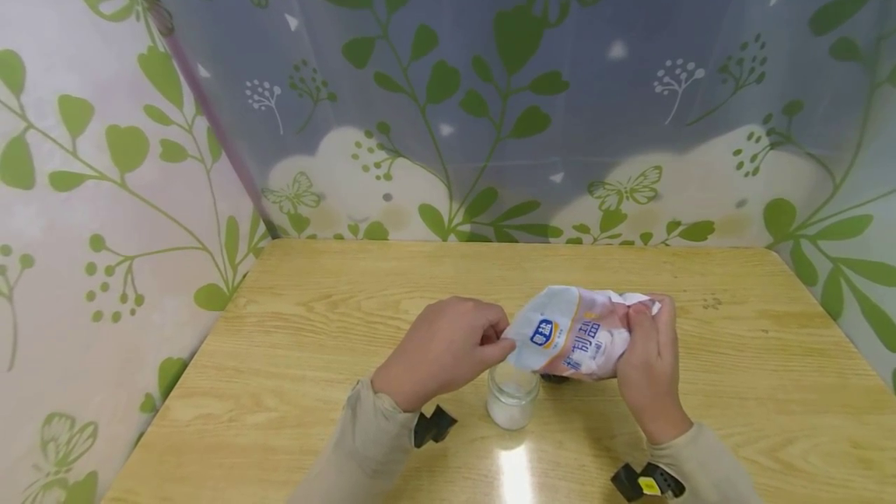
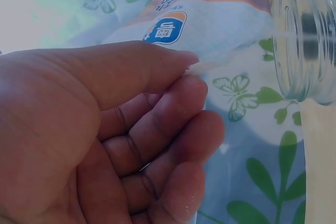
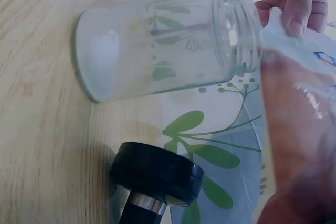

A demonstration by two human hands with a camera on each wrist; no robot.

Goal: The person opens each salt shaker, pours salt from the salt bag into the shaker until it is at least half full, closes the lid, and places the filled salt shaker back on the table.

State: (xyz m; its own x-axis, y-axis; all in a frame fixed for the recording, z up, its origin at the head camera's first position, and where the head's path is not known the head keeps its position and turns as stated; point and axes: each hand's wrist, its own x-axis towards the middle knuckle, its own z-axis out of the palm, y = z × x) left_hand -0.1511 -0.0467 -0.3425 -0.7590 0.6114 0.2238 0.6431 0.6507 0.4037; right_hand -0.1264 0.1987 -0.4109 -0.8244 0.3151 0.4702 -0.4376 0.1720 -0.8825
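A plastic salt bag (image 1: pixel 591 333), pale blue and pink with printed characters, is tilted above a glass jar (image 1: pixel 513 403). My left hand (image 1: pixel 448 348) pinches its corner beside the jar's mouth, thumb against index finger; in the left wrist view a few white grains dot the fingertips (image 2: pixel 181 195). At the bag's other end, my right hand (image 1: pixel 651 364) grips the crumpled plastic. The jar stands upright and uncapped on the table, with white salt (image 3: pixel 102 59) covering its bottom. Whether salt is flowing from the bag I cannot tell.
Close behind the jar is a black round-headed object with a metal band (image 3: pixel 157 174), mostly hidden by the bag in the head view. The wooden table (image 1: pixel 315 309) meets a leaf-printed curtain (image 1: pixel 448 99) at its far edge.
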